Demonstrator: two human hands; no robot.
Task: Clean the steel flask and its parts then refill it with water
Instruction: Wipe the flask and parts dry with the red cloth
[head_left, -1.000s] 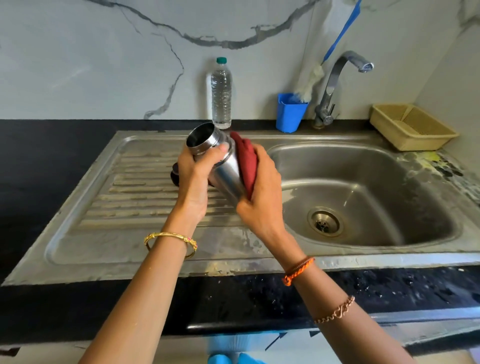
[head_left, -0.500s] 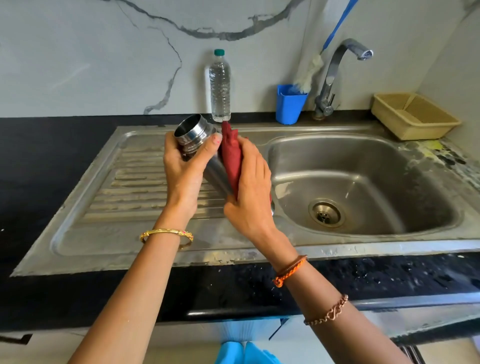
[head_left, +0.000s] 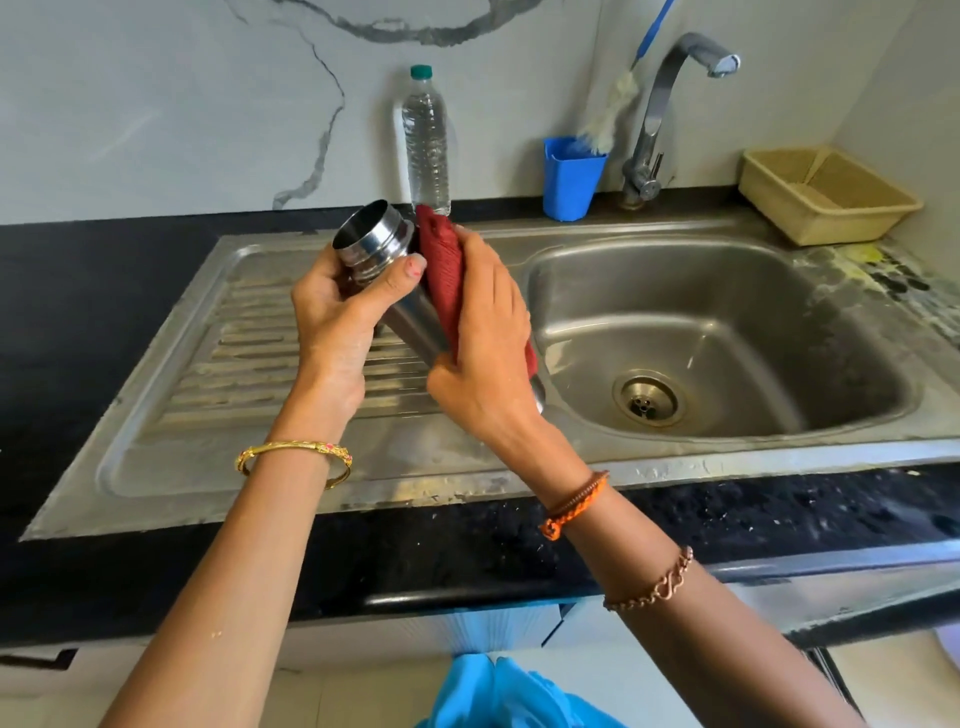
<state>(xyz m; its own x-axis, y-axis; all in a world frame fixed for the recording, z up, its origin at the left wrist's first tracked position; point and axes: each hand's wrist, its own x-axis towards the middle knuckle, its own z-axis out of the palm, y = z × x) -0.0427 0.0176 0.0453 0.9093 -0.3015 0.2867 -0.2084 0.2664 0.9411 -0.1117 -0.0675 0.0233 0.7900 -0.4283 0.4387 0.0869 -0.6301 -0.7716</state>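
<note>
Over the sink (head_left: 519, 467), we wipe the steel flask (head_left: 371, 244) dry.
Left hand (head_left: 332, 317) grips its neck, right hand (head_left: 483, 338) clamps red cloth (head_left: 441, 260) around the body; next, probably refilling.

Both forearms reach forward and converge. The left hand (head_left: 332, 312) curls round the flask (head_left: 379, 249) near its neck (thumb on top); the right hand (head_left: 488, 353) presses a cloth (head_left: 441, 265) against its body.

- Blue cup (head_left: 570, 179) at one o'clock, a brush (head_left: 610, 111) standing in it.
- Tan basket (head_left: 826, 195) at two o'clock on the black counter (head_left: 104, 291).
- Gold bangle (head_left: 293, 457) at eight o'clock.
</note>
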